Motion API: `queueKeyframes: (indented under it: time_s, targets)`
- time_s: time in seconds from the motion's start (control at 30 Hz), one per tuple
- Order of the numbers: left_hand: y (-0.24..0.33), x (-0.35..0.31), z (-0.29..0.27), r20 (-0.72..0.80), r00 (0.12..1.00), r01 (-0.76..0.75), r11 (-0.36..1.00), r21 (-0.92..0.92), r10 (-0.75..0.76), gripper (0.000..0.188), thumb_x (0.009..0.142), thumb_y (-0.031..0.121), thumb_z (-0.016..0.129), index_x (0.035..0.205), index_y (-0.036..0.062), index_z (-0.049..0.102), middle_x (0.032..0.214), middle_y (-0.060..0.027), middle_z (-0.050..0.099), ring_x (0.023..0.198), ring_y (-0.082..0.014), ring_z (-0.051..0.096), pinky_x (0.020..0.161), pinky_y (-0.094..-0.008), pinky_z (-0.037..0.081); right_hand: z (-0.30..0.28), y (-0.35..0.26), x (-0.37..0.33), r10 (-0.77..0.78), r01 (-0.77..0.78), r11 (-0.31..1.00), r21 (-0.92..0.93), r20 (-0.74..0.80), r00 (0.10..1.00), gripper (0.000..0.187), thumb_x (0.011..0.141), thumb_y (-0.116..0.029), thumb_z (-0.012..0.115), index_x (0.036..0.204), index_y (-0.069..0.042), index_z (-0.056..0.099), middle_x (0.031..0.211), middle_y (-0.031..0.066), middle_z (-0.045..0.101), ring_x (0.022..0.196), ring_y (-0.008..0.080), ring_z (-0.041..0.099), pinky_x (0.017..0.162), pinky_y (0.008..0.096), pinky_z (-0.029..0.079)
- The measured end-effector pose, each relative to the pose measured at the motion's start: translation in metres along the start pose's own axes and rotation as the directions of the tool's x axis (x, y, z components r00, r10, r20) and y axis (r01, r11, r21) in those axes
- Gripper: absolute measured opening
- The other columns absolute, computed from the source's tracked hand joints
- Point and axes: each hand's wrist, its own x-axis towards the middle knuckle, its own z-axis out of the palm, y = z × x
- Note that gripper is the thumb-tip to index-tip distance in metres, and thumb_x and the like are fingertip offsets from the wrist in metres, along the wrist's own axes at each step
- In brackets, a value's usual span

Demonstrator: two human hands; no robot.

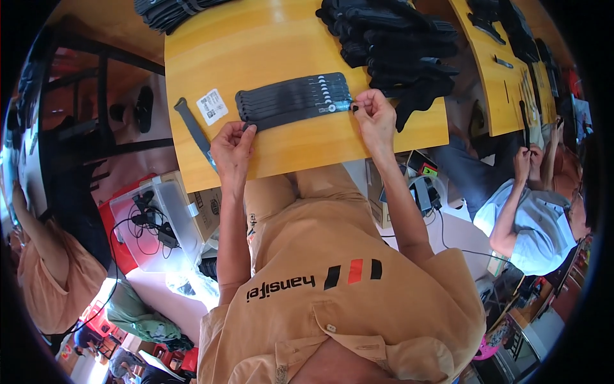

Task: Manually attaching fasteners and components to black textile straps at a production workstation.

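Your shirt (396, 307) fills six o'clock; at twelve, your left hand (233, 148) and right hand (376, 120) pinch opposite ends of a strap (294, 116).

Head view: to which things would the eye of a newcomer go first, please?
First, the row of black straps at the middle of the yellow table, with the left hand and right hand at opposite ends of its nearest strap. Next, the dark pile at the table's far right, and the white card just left of the row.
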Motion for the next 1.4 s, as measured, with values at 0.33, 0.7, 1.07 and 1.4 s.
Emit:
queueKeyframes:
  time_s: [0.33,0.7,1.07,1.4]
  targets:
    - [-0.0014,0.0032,0.0018,-0.023,0.999,-0.021,0.998,0.059,0.023,0.012,0.079,0.009,0.068,0.081,0.0001,0.060,0.064,0.0024,0.054,0.051,-0.0016,0.046,0.042,-0.0167,0.038,0.0028,0.0038,-0.0006,0.005,-0.005,1.000,-0.014,-0.045,0.999,0.012,0.070,0.005,0.060,0.081,-0.001,0.057,0.066,0.0012,0.057,0.057,0.0055,0.050,0.055,0.0194,0.043]
    - [0.0081,0.0010,0.0041,-0.037,0.999,0.002,0.997,0.078,0.001,0.011,0.080,0.008,0.067,0.080,0.0002,0.059,0.064,0.0011,0.054,0.049,-0.0024,0.045,0.041,-0.0168,0.037,0.0038,0.0018,0.0006,0.009,-0.009,1.000,-0.005,-0.055,0.998,0.011,0.070,0.005,0.062,0.079,0.000,0.057,0.064,0.0028,0.057,0.056,0.0067,0.050,0.054,0.0213,0.043]
    - [0.0034,0.0031,0.0035,-0.050,0.999,-0.016,0.998,0.067,0.020,0.011,0.080,0.009,0.067,0.080,0.0015,0.059,0.062,0.0013,0.054,0.045,-0.0031,0.044,0.039,-0.0171,0.033,0.0052,0.0011,0.0010,-0.009,0.006,0.999,-0.045,-0.058,0.998,0.011,0.070,0.005,0.063,0.078,0.000,0.056,0.065,0.0044,0.058,0.055,0.0089,0.052,0.054,0.0225,0.044]
    - [0.0065,0.0005,0.0053,-0.059,0.998,-0.011,0.995,0.096,0.017,0.011,0.080,0.007,0.066,0.080,-0.0008,0.059,0.063,0.0004,0.054,0.047,-0.0029,0.044,0.040,-0.0174,0.035,0.0056,-0.0002,0.0010,-0.001,-0.001,0.999,-0.033,-0.061,0.998,0.012,0.070,0.006,0.063,0.078,0.000,0.056,0.064,0.0035,0.057,0.056,0.0070,0.051,0.054,0.0215,0.044]
